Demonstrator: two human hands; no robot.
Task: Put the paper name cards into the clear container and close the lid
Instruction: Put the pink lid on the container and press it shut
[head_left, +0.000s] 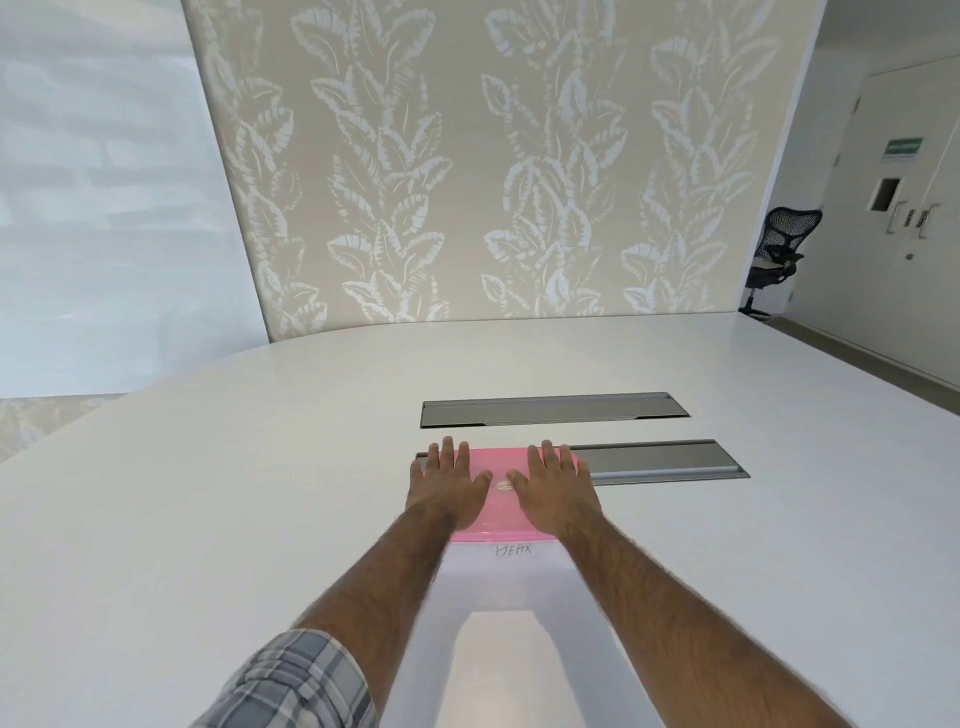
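— Hands?
— Left hand and right hand lie flat, fingers spread, gripping nothing, on the pink lid.
— Container?
— Beneath both palms on the tabletop; one name card shows, the writing unclear.

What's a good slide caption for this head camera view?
Left hand and right hand lie flat on the pink lid of the clear container.

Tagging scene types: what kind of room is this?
Probably an office meeting room: a large white conference table with grey recessed cable hatches, a black mesh office chair by white double doors.
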